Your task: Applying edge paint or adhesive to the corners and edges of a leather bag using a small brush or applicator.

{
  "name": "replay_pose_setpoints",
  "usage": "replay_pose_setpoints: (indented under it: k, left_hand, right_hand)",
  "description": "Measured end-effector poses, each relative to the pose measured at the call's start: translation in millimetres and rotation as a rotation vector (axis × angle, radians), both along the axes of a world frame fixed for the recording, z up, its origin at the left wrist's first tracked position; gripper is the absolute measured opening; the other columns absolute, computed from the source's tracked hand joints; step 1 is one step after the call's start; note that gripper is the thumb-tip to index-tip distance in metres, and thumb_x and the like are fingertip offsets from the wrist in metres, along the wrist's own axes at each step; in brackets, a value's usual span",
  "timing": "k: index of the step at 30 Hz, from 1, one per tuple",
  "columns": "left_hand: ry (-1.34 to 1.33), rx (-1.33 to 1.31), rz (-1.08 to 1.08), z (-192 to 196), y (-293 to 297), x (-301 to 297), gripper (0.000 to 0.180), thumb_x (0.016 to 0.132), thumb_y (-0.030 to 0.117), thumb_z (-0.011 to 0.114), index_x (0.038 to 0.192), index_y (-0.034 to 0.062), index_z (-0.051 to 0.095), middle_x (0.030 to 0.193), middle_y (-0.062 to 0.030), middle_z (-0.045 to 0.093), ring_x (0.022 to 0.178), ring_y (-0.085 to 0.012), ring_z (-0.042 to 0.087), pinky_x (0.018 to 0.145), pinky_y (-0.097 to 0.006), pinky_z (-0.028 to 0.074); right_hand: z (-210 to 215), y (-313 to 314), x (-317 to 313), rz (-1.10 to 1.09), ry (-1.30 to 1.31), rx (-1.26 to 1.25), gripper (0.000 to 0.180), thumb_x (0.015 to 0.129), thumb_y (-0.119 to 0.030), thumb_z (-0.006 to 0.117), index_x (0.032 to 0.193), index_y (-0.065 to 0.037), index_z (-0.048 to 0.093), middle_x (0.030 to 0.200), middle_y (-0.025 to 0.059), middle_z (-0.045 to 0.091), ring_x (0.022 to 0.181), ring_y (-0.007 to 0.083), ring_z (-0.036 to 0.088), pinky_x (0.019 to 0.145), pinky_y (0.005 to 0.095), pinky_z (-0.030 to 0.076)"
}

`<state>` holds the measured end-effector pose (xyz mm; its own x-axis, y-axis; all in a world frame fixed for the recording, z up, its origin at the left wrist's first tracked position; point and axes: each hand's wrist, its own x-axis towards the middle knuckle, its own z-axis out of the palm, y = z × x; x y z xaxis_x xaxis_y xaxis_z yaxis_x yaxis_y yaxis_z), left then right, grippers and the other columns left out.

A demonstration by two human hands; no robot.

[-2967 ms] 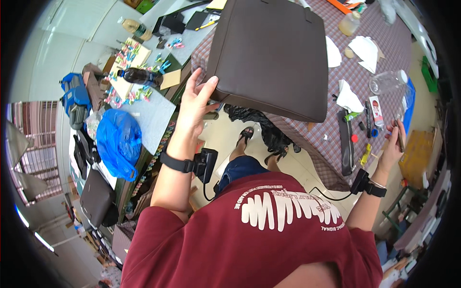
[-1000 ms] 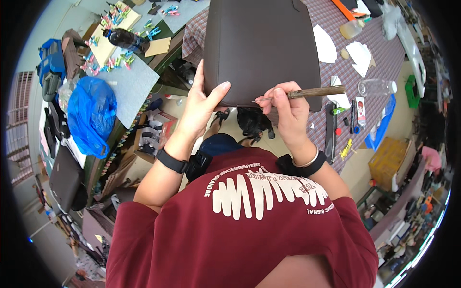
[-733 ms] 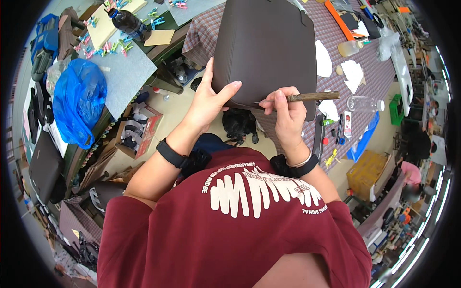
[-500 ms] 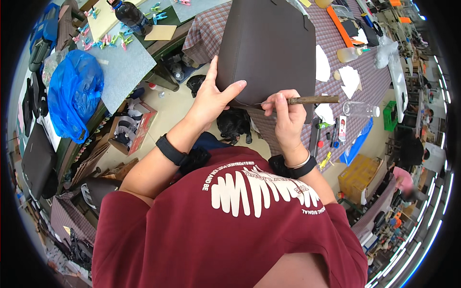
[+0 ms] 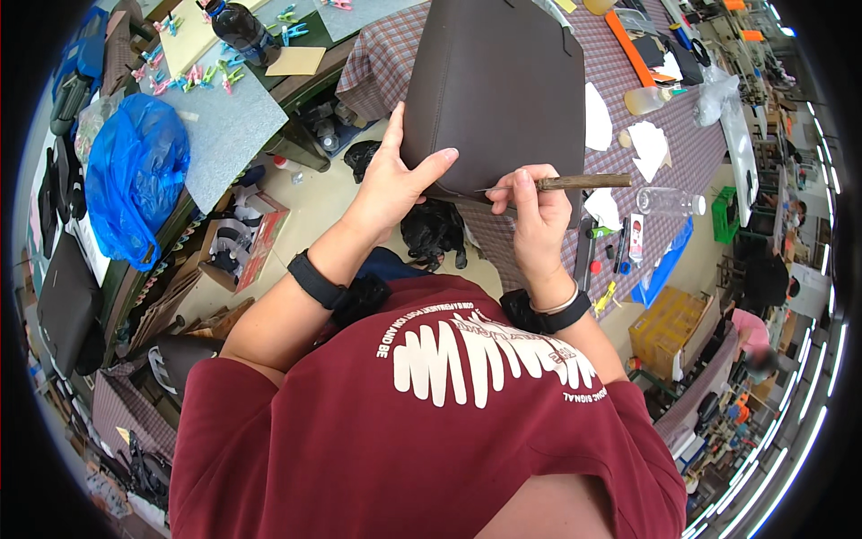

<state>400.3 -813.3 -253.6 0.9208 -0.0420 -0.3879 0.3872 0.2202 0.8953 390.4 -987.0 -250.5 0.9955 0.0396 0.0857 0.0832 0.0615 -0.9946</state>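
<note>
A dark brown leather bag (image 5: pixel 503 99), boxy with a stitched seam, stands at the near edge of the table. My left hand (image 5: pixel 391 180) grips its lower left corner, thumb on the broad face and fingers along the side. In my right hand (image 5: pixel 540 216) is an awl (image 5: pixel 588 181) with a worn wooden handle that sticks out to the right. The awl's thin metal shaft points left, its tip by the bag's lower edge close to my left thumb. Whether the tip pierces or only touches the leather, I cannot tell.
A checked cloth (image 5: pixel 682 162) covers the table. On it, right of the bag, lie white paper pieces (image 5: pixel 648 151), a clear plastic bottle (image 5: pixel 669 203) and markers. At left, a second table holds a blue plastic bag (image 5: pixel 135 180), small clips and a dark bottle (image 5: pixel 244 34).
The whole scene has shifted slightly left in view. Both hands keep nearly the same hold, and the awl's tip stays by the lower edge of the bag.
</note>
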Motion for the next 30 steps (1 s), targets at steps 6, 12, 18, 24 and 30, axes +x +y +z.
replay_pose_setpoints:
  k: [6,12,18,24,30]
  left_hand:
    - [0.005,0.009,-0.009,1.7,0.6,0.5,0.093,0.076,0.029,0.069,0.143,0.0096,0.007,0.118,-0.0107,0.051,0.092,-0.0145,0.053,0.061,-0.025,0.046]
    - [0.017,-0.016,-0.012,1.5,0.8,-0.7,0.094,0.076,0.029,0.069,0.143,0.0112,0.006,0.121,-0.0108,0.049,0.098,-0.0160,0.052,0.065,-0.027,0.046]
    - [0.027,-0.015,-0.024,3.1,1.6,0.6,0.094,0.076,0.029,0.069,0.143,0.0126,0.006,0.124,-0.0107,0.047,0.102,-0.0178,0.052,0.069,-0.031,0.047]
    - [0.100,-0.004,-0.053,-2.7,9.2,4.5,0.094,0.077,0.031,0.067,0.143,0.0129,0.004,0.125,-0.0131,0.047,0.106,-0.0228,0.052,0.072,-0.038,0.048]
    - [0.104,-0.023,-0.048,-9.1,17.9,7.1,0.078,0.082,0.029,0.061,0.143,0.0167,0.013,0.125,-0.0107,0.045,0.100,-0.0206,0.055,0.069,-0.035,0.053]
  right_hand:
    - [2.7,1.3,1.1,0.025,0.005,-0.038,0.011,0.092,-0.010,0.048,0.086,-0.001,0.050,0.072,0.0067,0.059,0.058,0.0079,0.054,0.056,0.0196,0.045]
    - [0.7,1.0,1.0,0.020,0.009,-0.009,0.011,0.092,-0.010,0.048,0.087,-0.001,0.051,0.072,0.0068,0.060,0.059,0.0078,0.054,0.056,0.0195,0.045]
    - [0.1,-0.7,1.8,0.033,0.018,-0.012,0.010,0.092,-0.010,0.049,0.089,0.000,0.051,0.075,0.0076,0.060,0.060,0.0080,0.055,0.057,0.0198,0.046]
    - [10.2,-11.2,6.2,0.091,-0.354,-0.180,0.011,0.086,-0.007,0.054,0.094,0.000,0.055,0.089,0.0116,0.062,0.073,0.0144,0.058,0.066,0.0257,0.049]
    - [-4.1,-28.4,5.3,0.297,-0.815,-0.811,0.028,0.064,-0.008,0.072,0.089,-0.004,0.060,0.099,0.0119,0.060,0.085,0.0286,0.060,0.071,0.0349,0.051]
